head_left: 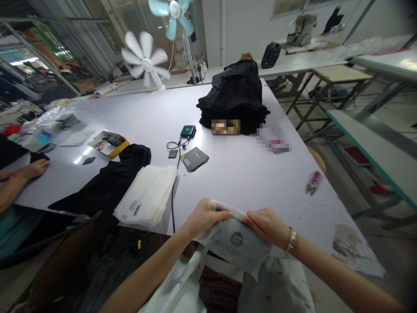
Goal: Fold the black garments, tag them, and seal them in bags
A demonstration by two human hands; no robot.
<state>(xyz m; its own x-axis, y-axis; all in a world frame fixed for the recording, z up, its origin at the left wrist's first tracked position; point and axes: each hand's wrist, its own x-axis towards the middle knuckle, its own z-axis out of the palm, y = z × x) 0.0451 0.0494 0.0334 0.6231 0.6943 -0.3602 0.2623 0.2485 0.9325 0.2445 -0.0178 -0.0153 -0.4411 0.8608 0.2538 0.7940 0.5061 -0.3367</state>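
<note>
A translucent plastic bag (241, 250) with dark printing hangs from both hands at the table's front edge. My left hand (206, 217) pinches its upper edge, thumb on top. My right hand (265, 224), with a bracelet at the wrist, grips the same edge a little to the right. Left of my hands lies a stack of translucent bags (148, 195), beside a black garment (107, 187). Farther back are a small stack of dark cards (195, 159) and a green device (188, 131) with a black cable.
A tall pile of black garments (236, 93) stands at the back of the white table (247, 174). Pink thread snips (313, 182) lie near the right edge. Two fans (146, 64) stand behind. At far left is another person's hand (34, 168) on black fabric.
</note>
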